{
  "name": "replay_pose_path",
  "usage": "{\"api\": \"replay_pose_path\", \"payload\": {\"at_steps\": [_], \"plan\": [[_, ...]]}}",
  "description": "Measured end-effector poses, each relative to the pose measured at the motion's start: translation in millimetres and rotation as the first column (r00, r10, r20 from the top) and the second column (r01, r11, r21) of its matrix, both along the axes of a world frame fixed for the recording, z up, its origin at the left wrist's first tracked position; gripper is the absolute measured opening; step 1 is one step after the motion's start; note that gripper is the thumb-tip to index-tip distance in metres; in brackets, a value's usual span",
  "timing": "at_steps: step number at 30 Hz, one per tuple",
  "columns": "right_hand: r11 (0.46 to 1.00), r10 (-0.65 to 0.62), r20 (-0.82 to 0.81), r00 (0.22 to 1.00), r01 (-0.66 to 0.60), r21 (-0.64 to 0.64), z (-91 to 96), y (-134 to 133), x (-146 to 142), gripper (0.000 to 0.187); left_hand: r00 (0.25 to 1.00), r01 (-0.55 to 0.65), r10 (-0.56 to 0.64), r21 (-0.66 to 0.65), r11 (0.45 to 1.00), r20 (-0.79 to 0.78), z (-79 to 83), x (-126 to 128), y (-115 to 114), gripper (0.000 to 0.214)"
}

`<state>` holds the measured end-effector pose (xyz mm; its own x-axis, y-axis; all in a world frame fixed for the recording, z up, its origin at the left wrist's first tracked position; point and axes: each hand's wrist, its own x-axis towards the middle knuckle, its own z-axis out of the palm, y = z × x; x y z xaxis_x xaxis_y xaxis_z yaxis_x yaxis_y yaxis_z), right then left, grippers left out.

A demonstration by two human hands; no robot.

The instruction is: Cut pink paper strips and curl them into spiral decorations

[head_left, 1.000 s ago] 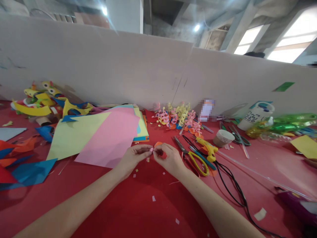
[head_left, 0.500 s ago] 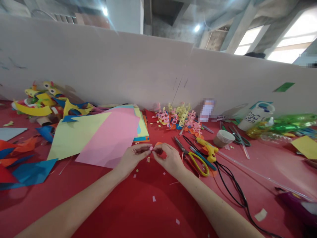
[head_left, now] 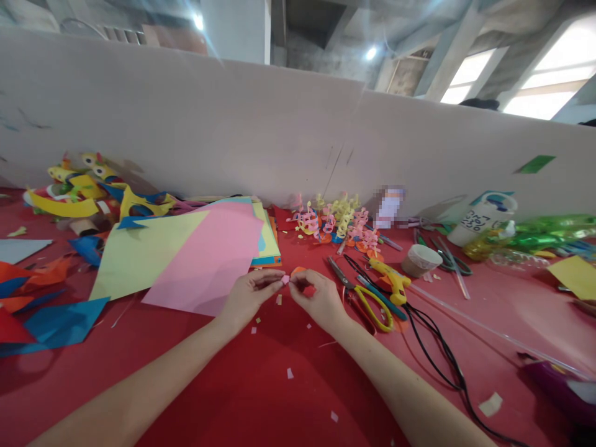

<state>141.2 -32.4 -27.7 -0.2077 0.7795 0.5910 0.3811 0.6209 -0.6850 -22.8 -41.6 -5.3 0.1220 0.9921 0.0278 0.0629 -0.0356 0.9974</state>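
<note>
I pinch a tiny pink paper piece (head_left: pixel 285 280) between the fingertips of my left hand (head_left: pixel 246 296) and my right hand (head_left: pixel 318 300), both closed narrowly on it, just above the red table (head_left: pixel 261 385) in front of me. An orange paper disc (head_left: pixel 298 271) lies just beyond my fingers. To my left the pink sheet (head_left: pixel 209 257) overlaps a pale yellow sheet (head_left: pixel 139 254). To my right lie the yellow-handled scissors (head_left: pixel 367 298) and the yellow glue gun (head_left: pixel 393 280) with its black cord (head_left: pixel 442 360). Curled paper flowers (head_left: pixel 338 220) stand farther back by the white wall.
</note>
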Motion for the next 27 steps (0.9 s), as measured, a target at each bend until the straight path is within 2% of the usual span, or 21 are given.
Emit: {"api": "replay_pose_path", "payload": {"at_steps": [6,16,20,27], "plan": [[0.999,-0.011,-0.016,1.000,0.011,-0.032,1.2,-0.7,-1.4,0.005,1.000,0.024,-0.025,0.025,0.999,0.017,0.5,0.9,-0.9,0.019],[0.998,-0.023,0.078,0.997,0.018,0.066,3.8,-1.6,1.7,0.007,0.979,0.115,-0.110,-0.023,0.993,0.171,-5.6,3.7,-2.0,0.023],[0.999,0.021,0.051,0.998,-0.023,0.040,1.8,0.0,2.5,0.006,0.985,0.092,-0.086,-0.029,0.995,0.151,-4.8,1.5,-0.3,0.022],[1.000,-0.002,0.005,1.000,0.003,-0.030,4.7,1.1,4.5,0.008,0.988,0.114,-0.111,-0.022,0.993,0.104,0.8,1.5,-0.5,0.024]]}}
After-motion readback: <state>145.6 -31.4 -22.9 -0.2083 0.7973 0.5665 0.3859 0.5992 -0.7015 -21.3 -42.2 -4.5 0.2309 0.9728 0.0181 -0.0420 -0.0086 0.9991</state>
